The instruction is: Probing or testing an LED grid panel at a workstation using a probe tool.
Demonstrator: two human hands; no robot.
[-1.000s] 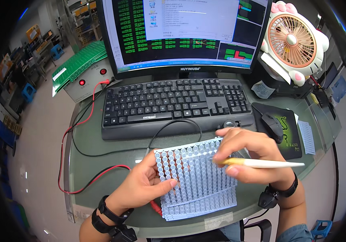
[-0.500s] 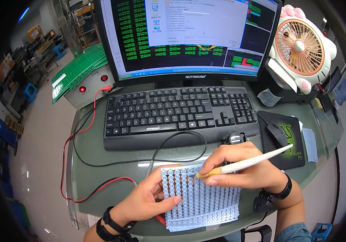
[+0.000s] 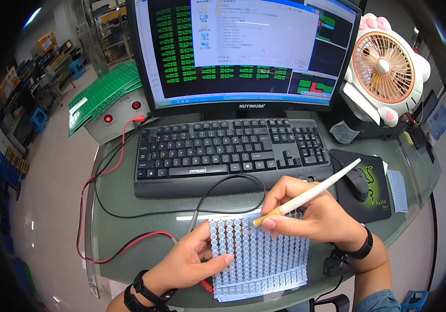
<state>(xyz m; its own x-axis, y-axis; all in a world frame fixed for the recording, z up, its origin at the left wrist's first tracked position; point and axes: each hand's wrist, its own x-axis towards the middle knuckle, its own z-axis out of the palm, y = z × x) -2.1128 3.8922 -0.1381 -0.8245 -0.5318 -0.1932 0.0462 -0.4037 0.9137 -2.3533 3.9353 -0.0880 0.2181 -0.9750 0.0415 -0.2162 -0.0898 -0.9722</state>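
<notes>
My left hand [image 3: 194, 260] grips the left edge of a pale blue-white circuit board panel [image 3: 264, 255] covered in rows of small round boards. The thumb lies on its face; the other fingers are mostly hidden behind it. A second panel edge shows at the bottom, so there seem to be several stacked. My right hand [image 3: 306, 213] pinches a white, tapered pen-like tool [image 3: 319, 187] with a yellowish lower end. Its tip is at the panel's upper part; whether it touches I cannot tell. The grey sleeve of a black cable [image 3: 194, 221] runs behind my left hand, and a red probe end [image 3: 207, 285] shows below it.
Beyond the panel lie a black keyboard [image 3: 207, 148] and a monitor [image 3: 243, 83]. At right are a mouse [image 3: 357, 183] on a dark mat, paper slips [image 3: 398, 190] and a fan [image 3: 384, 67]. A box with red lights [image 3: 119, 122] stands left, under green boards [image 3: 100, 93]; its cables cross the table.
The white tool has tilted more upright in my right hand, with its back end higher and further left. My left hand and the panel have barely shifted.
</notes>
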